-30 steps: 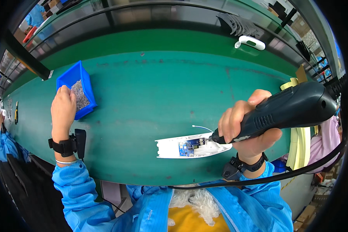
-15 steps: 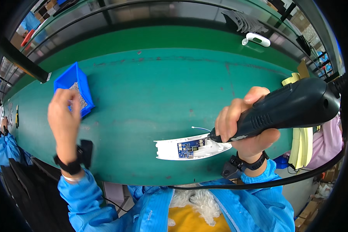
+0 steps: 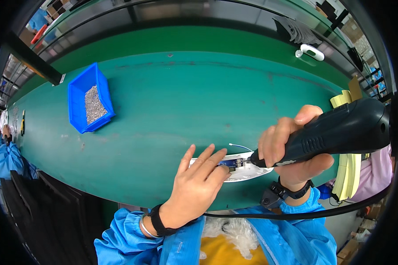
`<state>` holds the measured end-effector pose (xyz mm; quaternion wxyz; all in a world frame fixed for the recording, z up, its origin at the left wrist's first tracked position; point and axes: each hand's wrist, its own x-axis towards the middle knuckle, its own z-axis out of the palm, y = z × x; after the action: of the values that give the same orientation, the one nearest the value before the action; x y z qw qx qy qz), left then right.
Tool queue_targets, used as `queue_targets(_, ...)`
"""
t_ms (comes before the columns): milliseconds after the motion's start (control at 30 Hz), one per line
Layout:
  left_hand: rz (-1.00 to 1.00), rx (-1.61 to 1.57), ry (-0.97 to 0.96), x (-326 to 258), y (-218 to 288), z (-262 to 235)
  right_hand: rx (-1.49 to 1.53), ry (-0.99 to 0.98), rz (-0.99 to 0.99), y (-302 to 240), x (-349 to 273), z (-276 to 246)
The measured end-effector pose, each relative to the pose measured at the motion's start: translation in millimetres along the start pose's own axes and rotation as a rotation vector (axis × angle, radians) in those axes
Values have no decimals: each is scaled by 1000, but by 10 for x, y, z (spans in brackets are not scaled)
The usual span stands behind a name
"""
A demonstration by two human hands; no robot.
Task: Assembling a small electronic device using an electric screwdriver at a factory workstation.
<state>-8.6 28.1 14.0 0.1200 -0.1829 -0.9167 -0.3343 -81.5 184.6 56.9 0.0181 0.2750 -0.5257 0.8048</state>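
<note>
- Your left hand (image 3: 197, 187) lies palm down with its fingers loosely spread and nearly straight, resting over one end of the white plastic shell (image 3: 252, 175); you cannot tell from above how hard it presses.
- Your right hand (image 3: 276, 142) is curled firmly around the thick dark body of the power screwdriver (image 3: 340, 132), fingers on the far side and thumb on the near side.
- The shell sits between your two hands on the green table (image 3: 163, 110), its left end under your left fingers and its right end just below the screwdriver's nose.
- Inside the shell, the blue circuit board (image 3: 229, 164) shows just right of your left fingertips, partly covered by them; the screwdriver's tip is at its right end, though what it meets there is too small to tell.
- A thin pale wire (image 3: 240, 145) curves out beyond the shell, ahead of your left hand and left of your right.
- Well to the left of your left hand and farther away stands a blue bin (image 3: 76, 108) with many small metal pieces (image 3: 93, 105).
- Beyond your right hand, a white device (image 3: 312, 52) lies near the back.
</note>
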Motion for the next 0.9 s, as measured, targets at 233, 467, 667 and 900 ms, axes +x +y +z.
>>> queue_targets(233, -24, 1, 36, -74, -40, 7, -5, 29, -26, 79, -6, 59)
queue_targets(467, -12, 2, 24, -93, -86, -2, 83, 71, 37, 23, -21, 89)
queue_targets(667, -23, -7, 19, -81, -89, -8, 49, 66, 67, 63, -4, 102)
queue_targets(900, -33, -40, 8, -71, -103, -3, -58, 35, -14, 111, 17, 129)
